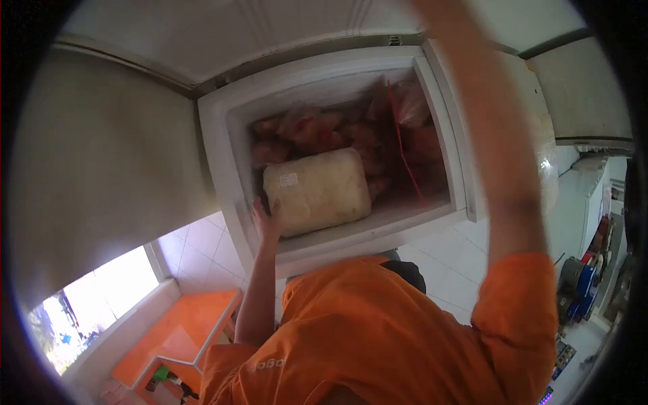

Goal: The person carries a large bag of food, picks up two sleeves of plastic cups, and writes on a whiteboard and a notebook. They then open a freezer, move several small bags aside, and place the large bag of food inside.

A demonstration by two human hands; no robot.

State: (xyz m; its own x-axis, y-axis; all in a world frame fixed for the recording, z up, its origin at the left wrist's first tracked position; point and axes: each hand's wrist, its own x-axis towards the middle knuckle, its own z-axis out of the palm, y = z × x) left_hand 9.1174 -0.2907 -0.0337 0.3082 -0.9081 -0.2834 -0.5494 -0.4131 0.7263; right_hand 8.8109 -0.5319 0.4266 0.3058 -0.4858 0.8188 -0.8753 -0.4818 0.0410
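A large pale, block-shaped package point(320, 192) with a small white label point(289, 180) lies in an open chest freezer point(229, 172). My left hand point(266, 219) is at the package's near left corner, fingers spread, between it and the freezer wall; whether it presses on the package is hard to tell. My right forearm point(503, 135) reaches up across the freezer's right side, blurred, and the hand is cut off by the top of the view. Behind the package lie several clear plastic bags with reddish contents point(317, 128).
A thin red divider point(403, 148) stands inside the freezer, with more bags point(422, 135) to its right. An orange counter point(179, 331) is at lower left beside a bright window point(111, 290). Stocked shelves point(590, 270) line the right side. White floor tiles point(442, 270) show below the freezer.
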